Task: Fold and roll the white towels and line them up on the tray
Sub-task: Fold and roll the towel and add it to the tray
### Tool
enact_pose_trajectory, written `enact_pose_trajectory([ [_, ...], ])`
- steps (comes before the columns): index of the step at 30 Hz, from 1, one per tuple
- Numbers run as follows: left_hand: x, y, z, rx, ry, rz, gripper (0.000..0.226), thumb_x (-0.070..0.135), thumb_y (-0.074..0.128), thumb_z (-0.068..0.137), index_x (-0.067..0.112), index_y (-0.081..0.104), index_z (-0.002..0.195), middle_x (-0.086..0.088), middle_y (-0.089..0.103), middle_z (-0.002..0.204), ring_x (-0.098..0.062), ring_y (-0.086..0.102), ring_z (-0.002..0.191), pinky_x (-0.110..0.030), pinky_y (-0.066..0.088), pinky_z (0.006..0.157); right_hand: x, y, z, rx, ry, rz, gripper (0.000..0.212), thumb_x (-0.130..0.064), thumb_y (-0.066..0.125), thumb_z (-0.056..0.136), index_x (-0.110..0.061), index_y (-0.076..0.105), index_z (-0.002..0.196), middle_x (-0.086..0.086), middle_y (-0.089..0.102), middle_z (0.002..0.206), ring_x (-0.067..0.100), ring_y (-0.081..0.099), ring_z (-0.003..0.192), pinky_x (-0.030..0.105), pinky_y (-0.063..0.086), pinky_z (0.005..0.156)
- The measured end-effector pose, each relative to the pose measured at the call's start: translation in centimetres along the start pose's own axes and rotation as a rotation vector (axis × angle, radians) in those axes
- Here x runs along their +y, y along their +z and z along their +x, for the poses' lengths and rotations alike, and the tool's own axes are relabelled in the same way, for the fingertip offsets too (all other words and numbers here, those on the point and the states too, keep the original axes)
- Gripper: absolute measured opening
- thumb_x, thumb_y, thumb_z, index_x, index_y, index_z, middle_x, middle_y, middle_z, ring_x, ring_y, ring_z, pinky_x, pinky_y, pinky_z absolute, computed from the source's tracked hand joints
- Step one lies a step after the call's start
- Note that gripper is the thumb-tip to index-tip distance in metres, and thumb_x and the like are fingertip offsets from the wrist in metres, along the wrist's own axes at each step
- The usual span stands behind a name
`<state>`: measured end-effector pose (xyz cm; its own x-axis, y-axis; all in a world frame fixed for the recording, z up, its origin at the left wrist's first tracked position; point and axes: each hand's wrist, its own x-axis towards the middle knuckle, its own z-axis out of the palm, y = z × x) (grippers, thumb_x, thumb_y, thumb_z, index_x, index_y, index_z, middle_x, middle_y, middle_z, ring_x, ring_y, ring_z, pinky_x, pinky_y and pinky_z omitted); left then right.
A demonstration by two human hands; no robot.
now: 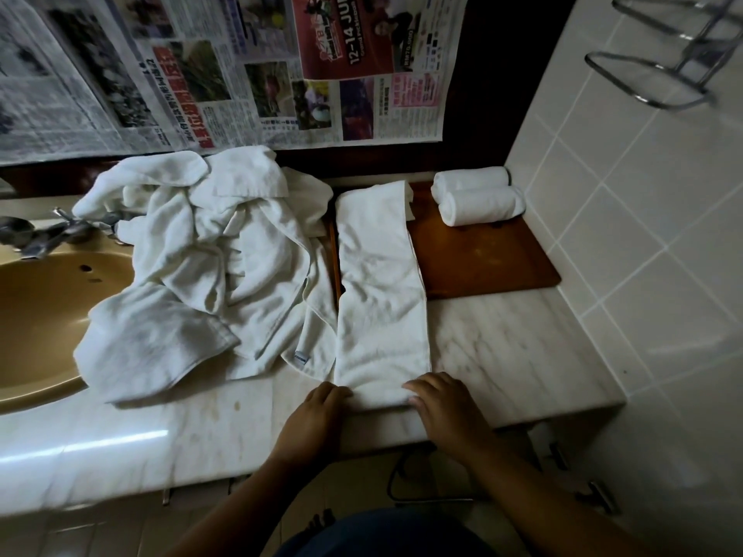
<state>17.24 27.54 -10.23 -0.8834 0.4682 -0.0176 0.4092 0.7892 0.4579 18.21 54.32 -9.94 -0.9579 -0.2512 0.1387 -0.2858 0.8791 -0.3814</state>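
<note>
A white towel (380,291), folded into a long narrow strip, lies lengthwise on the marble counter, and its far end rests on the brown wooden tray (482,259). My left hand (317,412) pinches the strip's near left corner. My right hand (438,400) holds the near right corner with curled fingers. Two rolled white towels (478,199) lie side by side at the tray's far right end. A heap of loose white towels (197,259) covers the counter to the left, between the strip and the sink.
A tan sink (44,315) with a metal tap (44,231) sits at the left. Newspaper sheets (241,70) cover the wall behind. A tiled wall (643,235) with a chrome rack (659,54) bounds the right. The counter's front edge (201,448) lies close to my hands.
</note>
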Motion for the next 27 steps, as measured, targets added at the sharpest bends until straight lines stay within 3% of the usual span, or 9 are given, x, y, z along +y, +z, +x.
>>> enact_pose_trajectory([
  [4,1.6,-0.6,1.2,0.043,-0.169,-0.104,0.020,0.030,0.049,0.096,0.018,0.062,0.107,-0.001,0.061,0.103,-0.023,0.061,0.090,-0.033,0.047,0.071,-0.4,-0.6,0.1,-0.036,0.054,0.120,0.032,-0.038,0.041,0.096,-0.022,0.065,0.109,-0.004,0.066,0.103,0.023,0.058,0.094,0.039,0.048,0.079],
  [7,2.7,-1.1,2.4,0.025,-0.272,-0.112,0.022,0.031,0.044,0.099,0.018,0.060,0.091,0.000,0.062,0.091,-0.020,0.059,0.083,-0.030,0.041,0.065,-0.7,-0.8,0.1,-0.022,0.081,0.151,0.015,-0.035,0.047,0.097,-0.025,0.057,0.098,-0.007,0.062,0.091,0.020,0.055,0.086,0.036,0.046,0.073],
  [10,2.7,-0.8,1.8,0.111,-0.253,-0.142,0.014,0.032,0.048,0.098,0.020,0.054,0.091,0.003,0.057,0.091,-0.016,0.054,0.079,-0.032,0.043,0.061,-0.8,-0.6,-0.1,-0.033,0.087,0.133,0.008,-0.034,0.047,0.098,-0.029,0.051,0.095,-0.010,0.057,0.086,0.015,0.053,0.080,0.039,0.048,0.070],
  [12,2.0,-0.2,0.4,0.159,-0.126,-0.104,0.011,0.034,0.050,0.097,0.024,0.052,0.097,0.006,0.052,0.100,-0.014,0.050,0.087,-0.033,0.046,0.060,-1.0,-0.3,-0.4,-0.023,0.097,0.118,0.005,-0.033,0.046,0.097,-0.030,0.050,0.095,-0.010,0.055,0.087,0.015,0.052,0.078,0.041,0.049,0.067],
  [15,0.3,0.9,-1.6,0.172,0.115,0.079,0.023,0.039,0.050,0.093,0.022,0.057,0.108,0.001,0.055,0.110,-0.021,0.056,0.090,-0.033,0.051,0.057,-1.1,0.3,-0.7,0.007,0.114,0.121,0.009,-0.032,0.042,0.095,-0.029,0.050,0.094,-0.009,0.055,0.086,0.017,0.052,0.077,0.042,0.048,0.064],
  [18,-0.7,1.4,-2.4,0.183,0.186,0.137,0.040,0.044,0.050,0.093,0.016,0.061,0.120,-0.004,0.060,0.118,-0.023,0.058,0.096,-0.030,0.054,0.069,-0.9,0.5,-0.7,0.022,0.116,0.174,0.011,-0.032,0.041,0.097,-0.029,0.050,0.092,-0.011,0.055,0.083,0.016,0.050,0.076,0.042,0.048,0.065],
  [23,0.1,0.4,-1.9,0.067,0.054,0.057,0.039,0.040,0.048,0.088,0.021,0.058,0.120,0.002,0.057,0.110,-0.020,0.057,0.092,-0.034,0.052,0.075,-0.7,1.0,-1.0,0.071,0.127,0.164,0.018,-0.033,0.036,0.100,-0.032,0.050,0.089,-0.013,0.055,0.078,0.015,0.047,0.073,0.042,0.045,0.061],
  [27,1.0,-0.2,-0.8,-0.009,-0.145,-0.060,0.045,0.055,0.033,0.089,0.025,0.061,0.109,0.007,0.057,0.104,-0.014,0.051,0.096,-0.032,0.043,0.083,-1.5,1.1,-1.1,0.108,0.157,0.084,0.012,-0.030,0.040,0.096,-0.029,0.050,0.090,-0.008,0.056,0.082,0.019,0.049,0.074,0.038,0.044,0.060],
])
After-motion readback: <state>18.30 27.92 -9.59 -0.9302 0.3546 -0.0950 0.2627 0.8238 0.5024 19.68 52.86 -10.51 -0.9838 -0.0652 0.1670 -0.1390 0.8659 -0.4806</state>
